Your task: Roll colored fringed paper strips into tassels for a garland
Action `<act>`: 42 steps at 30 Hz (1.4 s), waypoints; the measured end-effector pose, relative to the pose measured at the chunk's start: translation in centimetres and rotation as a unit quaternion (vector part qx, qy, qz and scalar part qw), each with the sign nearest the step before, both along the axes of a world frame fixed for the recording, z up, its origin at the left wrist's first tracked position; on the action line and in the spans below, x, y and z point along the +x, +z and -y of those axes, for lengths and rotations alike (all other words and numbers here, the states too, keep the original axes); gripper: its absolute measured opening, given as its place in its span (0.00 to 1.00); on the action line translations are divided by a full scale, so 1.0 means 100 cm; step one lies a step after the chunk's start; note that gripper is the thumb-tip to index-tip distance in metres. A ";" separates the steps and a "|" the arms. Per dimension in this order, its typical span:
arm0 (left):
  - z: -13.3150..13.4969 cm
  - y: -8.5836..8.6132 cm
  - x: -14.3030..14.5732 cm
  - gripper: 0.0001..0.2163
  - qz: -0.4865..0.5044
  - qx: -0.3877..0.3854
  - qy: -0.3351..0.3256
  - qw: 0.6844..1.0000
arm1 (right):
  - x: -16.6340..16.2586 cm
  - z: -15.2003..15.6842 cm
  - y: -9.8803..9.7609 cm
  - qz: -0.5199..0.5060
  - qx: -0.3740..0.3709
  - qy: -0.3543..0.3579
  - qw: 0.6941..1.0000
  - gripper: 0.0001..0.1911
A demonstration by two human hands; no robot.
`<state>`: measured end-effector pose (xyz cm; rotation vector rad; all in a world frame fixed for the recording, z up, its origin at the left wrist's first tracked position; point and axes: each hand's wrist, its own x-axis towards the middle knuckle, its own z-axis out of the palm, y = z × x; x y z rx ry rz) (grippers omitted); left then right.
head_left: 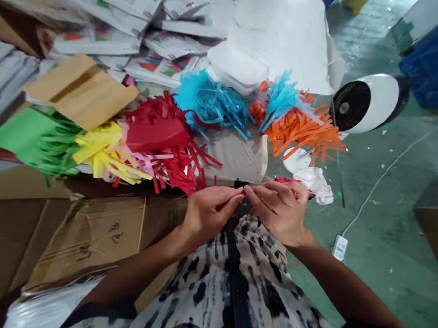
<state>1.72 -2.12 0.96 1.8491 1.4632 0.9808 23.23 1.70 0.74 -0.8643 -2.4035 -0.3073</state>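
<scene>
In the head view, my left hand (212,205) and my right hand (281,207) meet in front of my body. Thumb and forefinger of each are pinched together, fingertips almost touching. A tiny dark bit shows between them, too small to name. Red paper (280,179) shows behind and between the fingers of my right hand; whether it is gripped is unclear. Crumpled white paper (316,185) lies just beyond that hand. Nearest to my left hand is a bunch of red fringed tissue paper (159,135), its strips hanging over the table edge.
Blue (215,102), orange (303,127), yellow (107,145) and green (28,135) fringed paper bunches line the table edge. Printed white packets (104,38) pile up behind. A cardboard box (92,235) stands at left. Right are a fan (371,103) and a power strip (340,247).
</scene>
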 end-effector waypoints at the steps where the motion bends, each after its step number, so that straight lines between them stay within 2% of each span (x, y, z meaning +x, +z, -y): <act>1: 0.000 0.008 -0.001 0.11 0.074 -0.085 0.005 0.994 | 0.002 -0.001 0.005 -0.002 0.015 0.012 1.000 0.12; 3: 0.001 0.021 -0.005 0.13 0.184 -0.241 -0.003 0.953 | 0.004 -0.003 0.014 -0.011 0.044 0.034 0.998 0.12; 5: 0.000 0.029 -0.008 0.14 0.256 -0.347 -0.013 0.902 | 0.005 -0.005 0.021 -0.021 0.060 0.051 0.997 0.13; 8: 0.000 0.028 -0.008 0.15 0.357 -0.413 0.005 0.838 | 0.002 -0.007 0.025 -0.046 0.060 0.065 0.995 0.14; 10: 0.000 0.025 -0.004 0.16 0.401 -0.422 0.020 0.813 | -0.004 -0.008 0.024 -0.077 0.034 0.064 0.994 0.15; 11: -0.001 0.023 -0.003 0.16 0.406 -0.414 0.027 0.814 | -0.008 -0.009 0.024 -0.103 0.010 0.061 0.993 0.14; 13: -0.006 0.023 0.000 0.14 0.396 -0.349 0.039 0.849 | -0.017 -0.013 0.026 -0.180 -0.081 0.047 0.979 0.09; 15: -0.014 0.026 0.001 0.11 0.387 -0.244 0.048 0.888 | -0.026 -0.019 0.031 -0.274 -0.212 0.041 0.937 0.04; 16: -0.019 0.028 0.001 0.10 0.392 -0.204 0.045 0.896 | -0.030 -0.022 0.035 -0.315 -0.275 0.044 0.907 0.05; 18: -0.028 0.031 0.001 0.08 0.419 -0.168 0.033 0.892 | -0.036 -0.030 0.043 -0.375 -0.360 0.054 0.853 0.05; 20: -0.037 0.033 0.001 0.07 0.438 -0.150 0.037 0.885 | -0.039 -0.037 0.047 -0.400 -0.396 0.074 0.823 0.04; 21: -0.040 0.034 0.001 0.07 0.442 -0.130 0.047 0.886 | -0.040 -0.038 0.047 -0.399 -0.410 0.085 0.816 0.07; 23: -0.048 0.037 -0.001 0.07 0.448 -0.080 0.077 0.887 | -0.043 -0.039 0.040 -0.373 -0.424 0.100 0.819 0.14; 25: -0.055 0.042 -0.005 0.09 0.470 -0.049 0.095 0.876 | -0.044 -0.037 0.025 -0.308 -0.405 0.097 0.855 0.11; 28: -0.065 0.051 -0.017 0.14 0.528 -0.038 0.111 0.841 | -0.038 -0.033 0.002 -0.169 -0.343 0.090 0.920 0.10; 30: -0.068 0.055 -0.026 0.16 0.542 -0.032 0.130 0.830 | -0.028 -0.034 -0.003 -0.104 -0.343 0.108 0.927 0.08; 32: -0.068 0.057 -0.031 0.16 0.523 -0.025 0.144 0.840 | -0.016 -0.037 0.005 -0.096 -0.359 0.112 0.922 0.17; 34: -0.065 0.054 -0.030 0.13 0.477 -0.021 0.135 0.868 | -0.008 -0.042 0.023 -0.136 -0.374 0.103 0.912 0.29; 35: -0.063 0.052 -0.028 0.11 0.447 -0.021 0.123 0.886 | -0.007 -0.045 0.033 -0.167 -0.382 0.100 0.904 0.31; 38: -0.058 0.045 -0.017 0.07 0.357 -0.015 0.086 0.930 | -0.017 -0.056 0.056 -0.253 -0.387 0.101 0.881 0.22; 42: -0.057 0.038 -0.009 0.06 0.316 -0.037 0.058 0.946 | -0.045 -0.068 0.059 -0.291 -0.353 0.098 0.884 0.04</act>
